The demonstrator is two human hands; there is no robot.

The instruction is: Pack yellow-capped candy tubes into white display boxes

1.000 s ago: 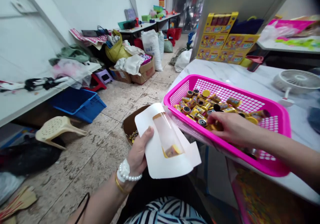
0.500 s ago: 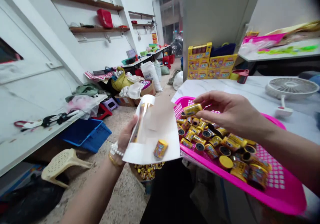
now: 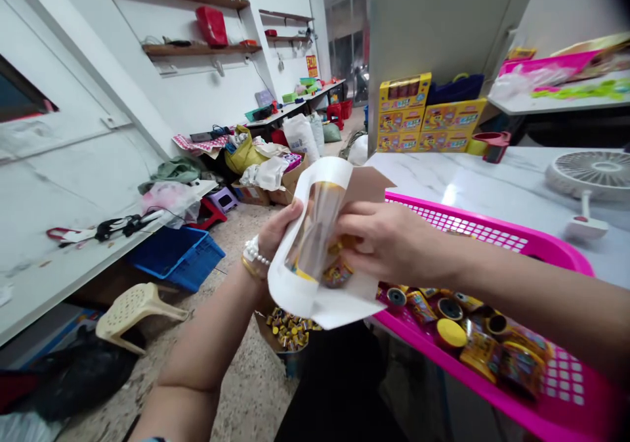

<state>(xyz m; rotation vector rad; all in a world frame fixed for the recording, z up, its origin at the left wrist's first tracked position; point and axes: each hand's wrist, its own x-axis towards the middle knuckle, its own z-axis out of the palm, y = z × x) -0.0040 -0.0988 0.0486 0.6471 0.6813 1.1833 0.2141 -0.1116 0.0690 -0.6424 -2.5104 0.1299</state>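
Observation:
My left hand (image 3: 279, 230) is closed on the edge of a white cardboard box (image 3: 298, 291) with a clear plastic window, held tilted in front of me. My right hand (image 3: 388, 240) reaches into the box's open side, fingers pinched round a small yellow cylinder (image 3: 348, 243), mostly hidden by fingers and cardboard. Just below the fingertips, another small printed cylinder (image 3: 337, 274) lies inside the box. Under my right forearm stands a pink perforated basket (image 3: 492, 406), holding many loose yellow-and-brown cylinders (image 3: 451, 333), some showing dark open ends.
The basket rests on a white marbled table (image 3: 423, 173). Behind it are stacked yellow printed boxes (image 3: 403, 119), a red cup-like holder (image 3: 495, 146) and a small white fan (image 3: 598, 173). Below my left wrist sits a carton of more cylinders (image 3: 290, 330). A cream stool (image 3: 135, 307) and blue crate (image 3: 180, 258) stand left.
My right hand has moved left from over the basket into the box, carrying a yellow cylinder. The box has shifted slightly right and turned, showing more of its window.

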